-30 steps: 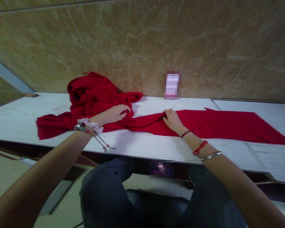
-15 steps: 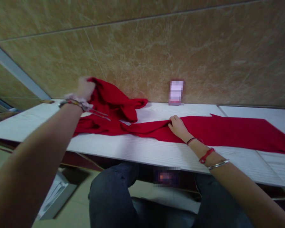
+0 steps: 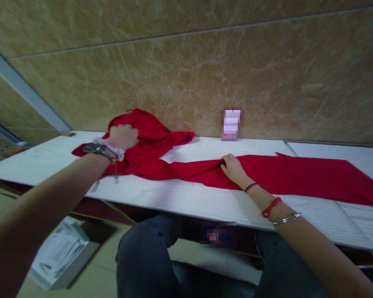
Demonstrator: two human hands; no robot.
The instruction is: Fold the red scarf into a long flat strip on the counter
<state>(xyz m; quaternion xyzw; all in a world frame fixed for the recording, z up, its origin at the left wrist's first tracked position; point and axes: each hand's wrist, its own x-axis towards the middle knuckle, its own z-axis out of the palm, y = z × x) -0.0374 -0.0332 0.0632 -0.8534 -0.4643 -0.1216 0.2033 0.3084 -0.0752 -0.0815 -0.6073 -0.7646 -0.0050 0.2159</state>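
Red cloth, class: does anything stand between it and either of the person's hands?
Nothing visible stands between them. The red cloth has the left hand on its bunched part and the right hand on its narrower stretch.

No text, label, brand, number or sign can be read. Sheets of paper (image 3: pixel 62 248) in the open box (image 3: pixel 81 267) on the floor carry faint grey marks, too small and blurred to make out. The upright rectangle (image 3: pixel 231 124) by the wall and the dark patch (image 3: pixel 218 235) below the table edge are both pixelated, so any writing there is illegible.
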